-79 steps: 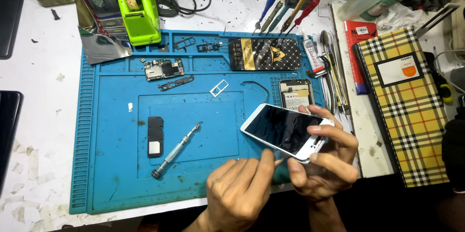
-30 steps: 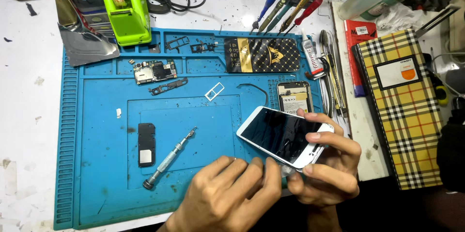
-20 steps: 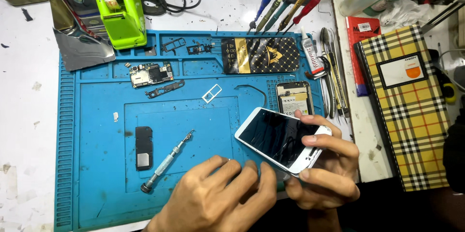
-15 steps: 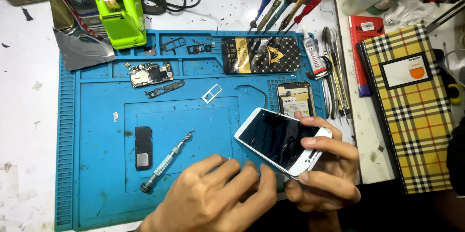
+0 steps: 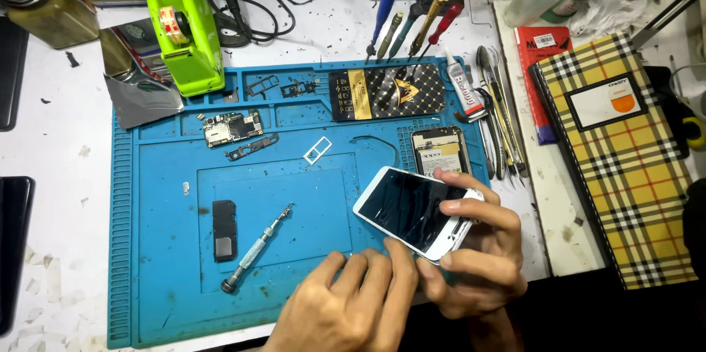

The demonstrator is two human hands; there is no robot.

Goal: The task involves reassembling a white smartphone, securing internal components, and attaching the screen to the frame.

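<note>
Since the frame half a second back, little has shifted: both hands and the white phone [image 5: 415, 212] sit in nearly the same spot at the lower right of the blue mat [image 5: 154, 249], with the left hand's fingers pressed a touch closer to the phone's near edge.

The right hand [image 5: 478, 256] cups the phone from below and from the right, its fingers curled over the far and right edges and its thumb lying along the lower end, so it is closed on the phone. The phone is tilted, dark cracked screen up, lifted just off the mat.

The left hand [image 5: 346, 308] rests low in the frame, knuckles up, fingers bunched narrow, and their tips meet the phone's lower left edge; whether they pinch a tool I cannot tell.

Left of the hands a small screwdriver [image 5: 257, 247] lies slantwise on the mat, beside a black rectangular part [image 5: 224, 230]. Just above the phone lies an open phone frame [image 5: 440, 150], and a circuit board [image 5: 232, 128] sits in the upper left of the mat.
</note>
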